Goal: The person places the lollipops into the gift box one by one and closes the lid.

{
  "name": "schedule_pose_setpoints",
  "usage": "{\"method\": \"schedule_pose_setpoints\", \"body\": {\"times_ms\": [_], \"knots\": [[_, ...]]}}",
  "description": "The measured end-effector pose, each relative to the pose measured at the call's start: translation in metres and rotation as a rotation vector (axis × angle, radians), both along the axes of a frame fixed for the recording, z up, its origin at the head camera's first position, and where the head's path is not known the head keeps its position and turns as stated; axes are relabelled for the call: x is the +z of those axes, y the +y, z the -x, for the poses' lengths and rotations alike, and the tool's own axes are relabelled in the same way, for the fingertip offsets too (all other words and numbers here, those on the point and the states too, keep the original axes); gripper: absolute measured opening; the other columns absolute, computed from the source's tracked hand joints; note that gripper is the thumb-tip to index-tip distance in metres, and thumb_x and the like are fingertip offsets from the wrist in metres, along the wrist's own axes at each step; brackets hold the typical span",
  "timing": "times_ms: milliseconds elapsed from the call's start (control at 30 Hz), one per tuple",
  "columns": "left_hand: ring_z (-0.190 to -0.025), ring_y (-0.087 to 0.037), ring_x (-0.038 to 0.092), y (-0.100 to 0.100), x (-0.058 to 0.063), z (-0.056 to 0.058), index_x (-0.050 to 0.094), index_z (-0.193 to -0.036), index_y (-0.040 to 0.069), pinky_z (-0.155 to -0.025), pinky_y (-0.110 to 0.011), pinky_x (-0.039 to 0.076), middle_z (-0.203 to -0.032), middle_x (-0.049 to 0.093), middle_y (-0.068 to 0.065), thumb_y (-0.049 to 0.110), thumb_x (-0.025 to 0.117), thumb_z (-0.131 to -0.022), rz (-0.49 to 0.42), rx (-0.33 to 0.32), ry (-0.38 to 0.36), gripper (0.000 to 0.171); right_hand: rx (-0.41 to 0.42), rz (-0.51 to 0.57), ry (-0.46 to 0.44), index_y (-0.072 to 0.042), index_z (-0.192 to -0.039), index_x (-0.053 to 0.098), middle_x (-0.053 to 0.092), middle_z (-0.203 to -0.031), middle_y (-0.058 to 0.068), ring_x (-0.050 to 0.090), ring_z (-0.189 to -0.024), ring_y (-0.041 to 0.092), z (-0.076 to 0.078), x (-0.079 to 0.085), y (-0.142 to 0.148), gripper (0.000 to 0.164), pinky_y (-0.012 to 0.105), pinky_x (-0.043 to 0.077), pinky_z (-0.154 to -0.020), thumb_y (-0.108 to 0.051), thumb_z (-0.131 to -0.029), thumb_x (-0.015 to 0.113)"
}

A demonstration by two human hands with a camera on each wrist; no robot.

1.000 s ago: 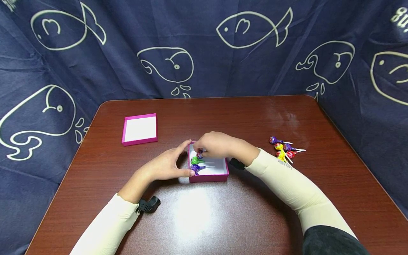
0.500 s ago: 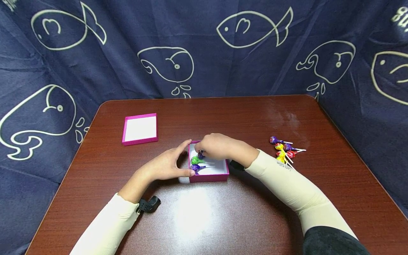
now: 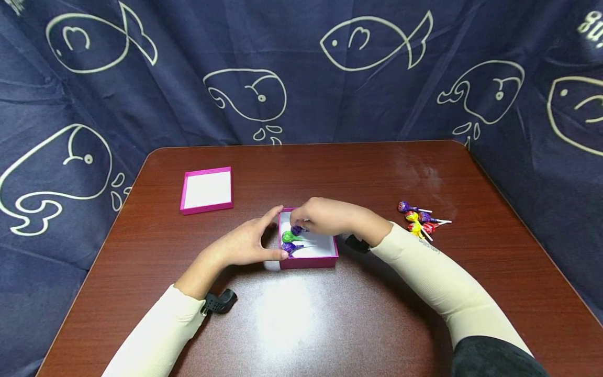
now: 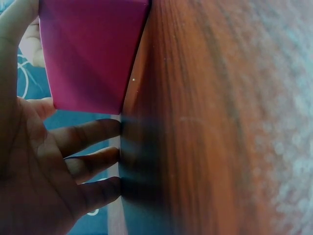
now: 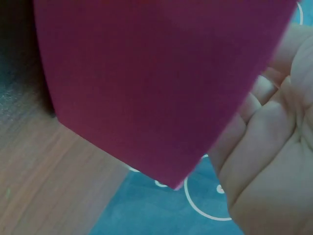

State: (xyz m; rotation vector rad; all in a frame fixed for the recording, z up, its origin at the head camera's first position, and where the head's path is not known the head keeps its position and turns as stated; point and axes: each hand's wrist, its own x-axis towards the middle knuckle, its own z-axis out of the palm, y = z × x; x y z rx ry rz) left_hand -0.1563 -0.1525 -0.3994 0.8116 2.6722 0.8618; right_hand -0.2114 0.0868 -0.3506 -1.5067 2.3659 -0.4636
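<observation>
Head view: we judge placing step; left hand spread against rectangular magenta cardboard box at nine o'clock; right hand pinches round purple-wrapped lollipop inside; next wants release.

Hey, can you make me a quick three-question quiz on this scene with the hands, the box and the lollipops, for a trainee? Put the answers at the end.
1. Which hand is at the far purple lollipop inside the pink box?

2. True or false: the shallow pink lid lies on the table, apart from the box.

3. Which colour is the lollipop lying between the two purple ones in the box?
A) red
B) green
C) yellow

Key:
1. The right hand; the left hand is at the box's left side.
2. True.
3. B, the green lollipop.
</observation>
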Motion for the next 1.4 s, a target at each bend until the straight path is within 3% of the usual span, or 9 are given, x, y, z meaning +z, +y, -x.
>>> {"method": "schedule_pose_setpoints", "body": {"times_ms": [267,833,1133,1400], "knots": [[-0.129,-0.031,0.051,0.001,0.0,0.0,0.02,-0.159,0.013,-0.109,-0.047,0.036,-0.138,0.055,-0.019,0.055,0.077,-0.08,-0.003,0.001,-0.001,0.106,0.017,0.009,-0.019,-0.004,-0.102,0.07,0.07,-0.096,0.005,0.06,-0.087,0.014,0.003,-0.005,0.002,0.022,0.032,0.051,-0.085,0.008,-0.091,0.055],[-0.131,-0.03,0.049,0.001,0.0,0.0,0.02,-0.159,0.013,-0.11,-0.047,0.035,-0.143,0.051,-0.019,0.055,0.078,-0.079,-0.002,0.007,-0.013,0.107,-0.005,-0.129,0.002,-0.005,-0.117,0.071,0.071,-0.114,0.005,0.064,-0.106,0.019,-0.003,-0.002,0.0,0.033,0.035,0.048,-0.097,0.009,-0.091,0.055],[-0.13,-0.03,0.05,0.0,-0.001,0.001,0.02,-0.159,0.013,-0.109,-0.047,0.036,-0.14,0.054,-0.02,0.055,0.077,-0.08,0.0,0.004,-0.007,0.106,0.009,-0.178,0.057,-0.002,-0.124,0.067,0.07,-0.112,0.007,0.064,-0.103,0.02,-0.005,-0.002,-0.01,0.038,0.037,0.048,-0.096,0.009,-0.089,0.055],[-0.131,-0.032,0.05,0.0,-0.001,0.001,0.02,-0.159,0.012,-0.11,-0.048,0.036,-0.14,0.054,-0.02,0.054,0.077,-0.08,0.004,0.003,-0.011,0.106,0.04,-0.17,0.106,-0.004,-0.112,0.069,0.058,-0.082,-0.002,0.052,-0.079,0.016,-0.005,-0.001,-0.018,0.027,0.035,0.048,-0.077,0.006,-0.089,0.058]]}}
